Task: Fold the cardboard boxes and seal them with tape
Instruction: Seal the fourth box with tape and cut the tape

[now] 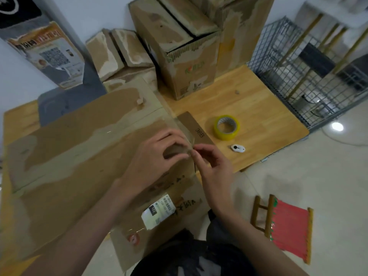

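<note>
Box: the box [79, 148] lies on the counter [258, 116] in front of the person, filling its left and near part; a flap marked 38B sticks out at its right end, and a white label shows on the near side.
Handling of box: judged light and stiff, with worn, torn facings that could peel further; best held by its edges and flaps, with the panels pressed flat.
Tape strip: a clear strip [185, 132] runs along the box top from the far side to the right end, where both hands meet; thin, limp and sticky, likely to curl or cling to itself, so best taken at the very end.
Left hand: the left hand [157, 156] rests on the box top with curled fingers, its fingertips pinching the strip's end at the box edge.
Right hand: the right hand [211, 162] comes from the near right, thumb and forefinger closed on the same strip end, other fingers loosely bent.
Grip width: both grips are nearly closed, only the film between the fingertips.
Tape roll: the yellow roll [226, 127] stands on the counter, right of the box, well apart from the hands.
Cutter: a small white cutter [238, 148] lies just near of the roll.
</note>
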`<state>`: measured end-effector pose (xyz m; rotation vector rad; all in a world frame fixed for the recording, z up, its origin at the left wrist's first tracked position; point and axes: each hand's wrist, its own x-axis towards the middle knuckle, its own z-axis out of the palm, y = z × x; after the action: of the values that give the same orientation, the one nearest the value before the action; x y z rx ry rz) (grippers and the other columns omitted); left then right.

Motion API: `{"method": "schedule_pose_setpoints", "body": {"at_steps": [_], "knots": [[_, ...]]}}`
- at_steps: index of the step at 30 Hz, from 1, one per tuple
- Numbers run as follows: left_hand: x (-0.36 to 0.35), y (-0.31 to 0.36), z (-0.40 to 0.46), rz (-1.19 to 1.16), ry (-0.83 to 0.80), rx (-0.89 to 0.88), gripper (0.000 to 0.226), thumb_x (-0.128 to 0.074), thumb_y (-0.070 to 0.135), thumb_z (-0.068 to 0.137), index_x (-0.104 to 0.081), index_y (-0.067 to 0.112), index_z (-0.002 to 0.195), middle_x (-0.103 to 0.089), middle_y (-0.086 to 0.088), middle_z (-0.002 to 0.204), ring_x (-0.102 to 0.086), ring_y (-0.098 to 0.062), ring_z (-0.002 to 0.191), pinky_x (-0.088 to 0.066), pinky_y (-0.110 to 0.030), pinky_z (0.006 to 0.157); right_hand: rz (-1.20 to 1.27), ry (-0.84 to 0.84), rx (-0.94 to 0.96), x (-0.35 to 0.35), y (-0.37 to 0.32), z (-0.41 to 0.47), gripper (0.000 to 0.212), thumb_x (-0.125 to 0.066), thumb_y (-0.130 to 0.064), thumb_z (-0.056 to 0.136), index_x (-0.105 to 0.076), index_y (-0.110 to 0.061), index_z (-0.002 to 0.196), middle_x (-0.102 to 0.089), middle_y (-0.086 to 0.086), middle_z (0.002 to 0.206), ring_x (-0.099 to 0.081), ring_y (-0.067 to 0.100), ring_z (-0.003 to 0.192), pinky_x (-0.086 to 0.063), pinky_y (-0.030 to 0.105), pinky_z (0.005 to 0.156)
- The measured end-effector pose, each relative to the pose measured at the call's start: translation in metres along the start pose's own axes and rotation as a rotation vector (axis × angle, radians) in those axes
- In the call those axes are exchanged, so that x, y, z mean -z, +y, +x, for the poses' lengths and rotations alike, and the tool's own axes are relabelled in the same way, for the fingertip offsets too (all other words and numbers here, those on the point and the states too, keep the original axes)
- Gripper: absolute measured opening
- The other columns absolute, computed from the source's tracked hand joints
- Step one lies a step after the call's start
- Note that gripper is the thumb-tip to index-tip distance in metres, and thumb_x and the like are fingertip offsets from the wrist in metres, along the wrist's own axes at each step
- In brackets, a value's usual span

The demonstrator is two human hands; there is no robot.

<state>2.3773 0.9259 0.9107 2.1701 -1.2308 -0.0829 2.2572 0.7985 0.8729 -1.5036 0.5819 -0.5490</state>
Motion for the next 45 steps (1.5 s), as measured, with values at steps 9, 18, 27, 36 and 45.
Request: {"method": "schedule_pose_setpoints", "body": {"at_steps": [9,18,27,36,45], "knots": [[0.002,0.001,-0.001,0.022,0.016,-0.005,0.023,-0.076,0.034,0.085,-0.072,0.021,0.104,-0.064,0.013,0.113,-0.058,0.002,0.104,-0.043,-0.010,0.094,0.038,0.139,-0.119,-0.017,-0.010,0.010,0.014,-0.075,-0.023,0.090,-0.064,-0.016,0.090,-0.065,-0.004,0.083,-0.061,0.010,0.077,-0.052,0.028,0.071],[0.001,-0.002,-0.001,0.059,-0.010,-0.011,0.026,-0.071,0.039,0.088,-0.067,0.025,0.109,-0.058,0.016,0.117,-0.056,0.000,0.104,-0.049,-0.016,0.087,0.229,0.094,-0.390,-0.021,-0.011,0.027,0.017,-0.061,0.001,0.092,-0.067,-0.014,0.086,-0.060,0.005,0.075,-0.058,0.017,0.069,-0.049,0.036,0.071],[-0.002,-0.012,0.003,0.039,-0.060,-0.060,0.032,-0.050,0.029,0.103,-0.063,0.023,0.131,-0.062,0.013,0.132,-0.051,-0.002,0.122,-0.035,-0.013,0.106,-0.416,-0.022,0.066,-0.010,-0.015,0.026,0.016,-0.077,-0.030,0.085,-0.069,-0.019,0.077,-0.063,-0.007,0.081,-0.060,0.007,0.077,-0.045,0.018,0.066],[0.030,-0.054,0.064,0.116,-0.351,-0.251,0.032,-0.053,0.045,0.095,-0.074,0.029,0.114,-0.071,0.012,0.105,-0.049,-0.006,0.100,-0.043,-0.021,0.086,-0.346,-0.159,-0.087,-0.003,-0.025,0.040,0.024,-0.080,-0.030,0.085,-0.065,-0.017,0.070,-0.066,0.003,0.061,-0.061,0.022,0.061,-0.044,0.031,0.055],[0.083,-0.112,0.126,0.260,-0.362,-0.187,0.034,-0.058,0.049,0.092,-0.078,0.025,0.105,-0.074,0.007,0.102,-0.060,-0.013,0.096,-0.049,-0.039,0.090,-0.345,-0.146,-0.098,-0.004,-0.026,0.037,0.025,-0.078,-0.033,0.086,-0.065,-0.019,0.070,-0.065,0.005,0.064,-0.060,0.021,0.063,-0.044,0.031,0.055]]}}
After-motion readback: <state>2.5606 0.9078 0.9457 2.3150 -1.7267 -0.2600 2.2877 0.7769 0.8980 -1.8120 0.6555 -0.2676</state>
